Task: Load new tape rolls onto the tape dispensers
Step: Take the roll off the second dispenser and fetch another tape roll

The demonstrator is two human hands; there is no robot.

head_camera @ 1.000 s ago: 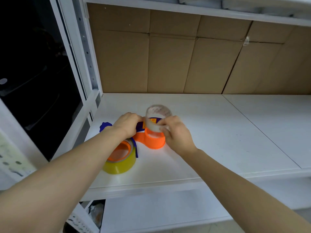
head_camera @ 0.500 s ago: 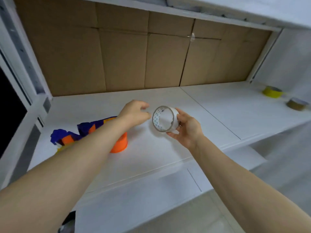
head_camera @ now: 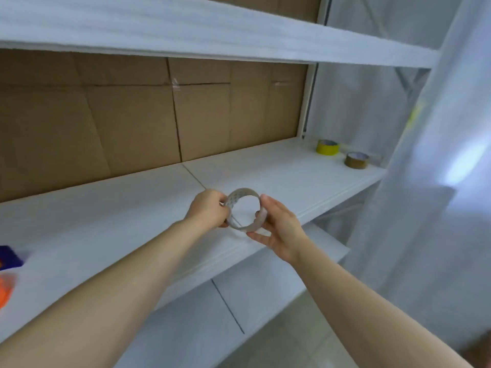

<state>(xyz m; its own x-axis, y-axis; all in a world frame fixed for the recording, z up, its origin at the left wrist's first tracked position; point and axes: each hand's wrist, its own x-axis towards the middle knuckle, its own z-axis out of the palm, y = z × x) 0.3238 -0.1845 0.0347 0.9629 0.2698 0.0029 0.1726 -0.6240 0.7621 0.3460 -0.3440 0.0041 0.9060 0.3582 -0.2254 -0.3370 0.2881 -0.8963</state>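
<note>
The empty tape core [head_camera: 244, 209], half a second ago in the right hand [head_camera: 281, 229] alone, is now held by both hands above the shelf [head_camera: 292, 181]; the left hand [head_camera: 210, 208] pinches its left rim. I judge it will be put away. The view has turned right: the dispenser [head_camera: 6, 272] is cut off at the left edge, while yellow roll [head_camera: 327, 147] and brown roll [head_camera: 356, 160] lie far right.

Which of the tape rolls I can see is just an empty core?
The grey ring in both hands; the yellow roll and brown roll on the shelf look thicker.
</note>
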